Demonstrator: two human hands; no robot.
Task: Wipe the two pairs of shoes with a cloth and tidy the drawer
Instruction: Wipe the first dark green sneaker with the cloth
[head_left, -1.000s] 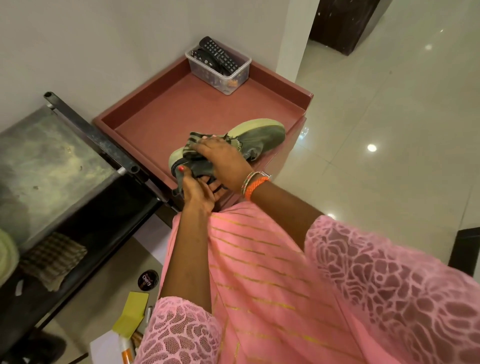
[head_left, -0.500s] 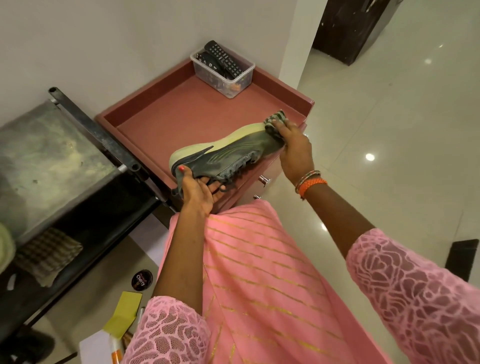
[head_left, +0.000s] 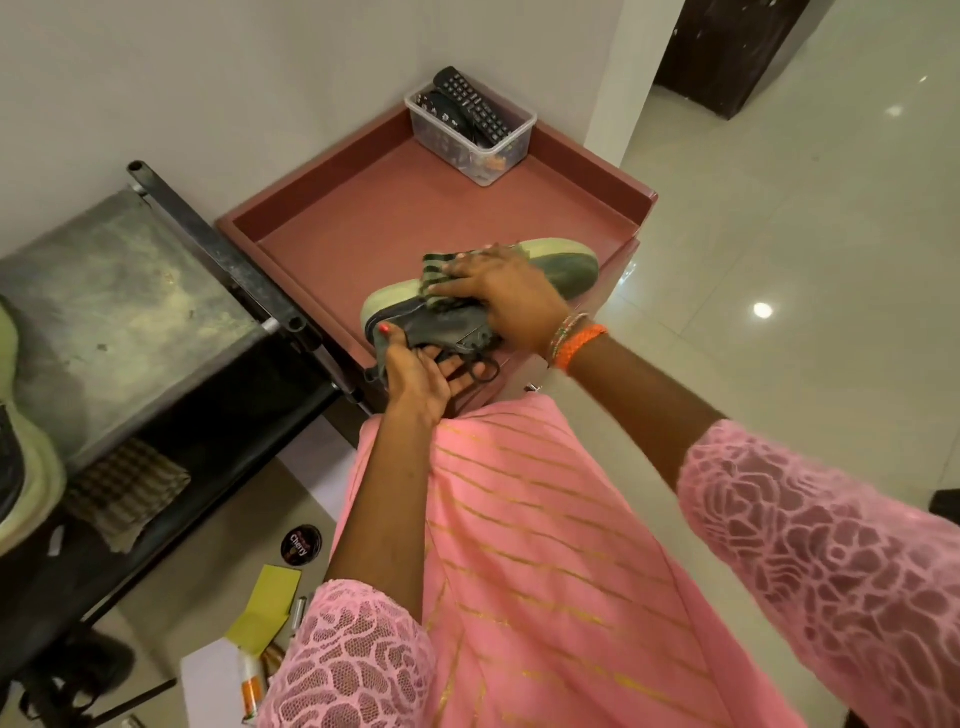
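Left hand (head_left: 415, 376) is closest, coming up from below with the thumb hooked over the heel end of the grey shoe (head_left: 566, 267) and the fingers curled under it by the laces, so it's gripping the shoe sideways, sole facing away. Right hand (head_left: 506, 299) reaches in from the right, wrist bent, fingers pressing a striped cloth (head_left: 435, 270) against the shoe's side near the middle; thumb looks wrapped round the cloth too. The shoe sits over the front edge of the reddish tray-top cabinet (head_left: 415, 208), toe pointing right.

Down on the floor near the left elbow there's a polish tin (head_left: 300, 542) and a yellow card (head_left: 265, 605). To the left is a dark metal rack (head_left: 130, 291) with a folded checked cloth (head_left: 127, 486) on its lower shelf. Furthest back, in the cabinet's corner, a clear plastic box (head_left: 480, 140) holds remotes (head_left: 475, 104).
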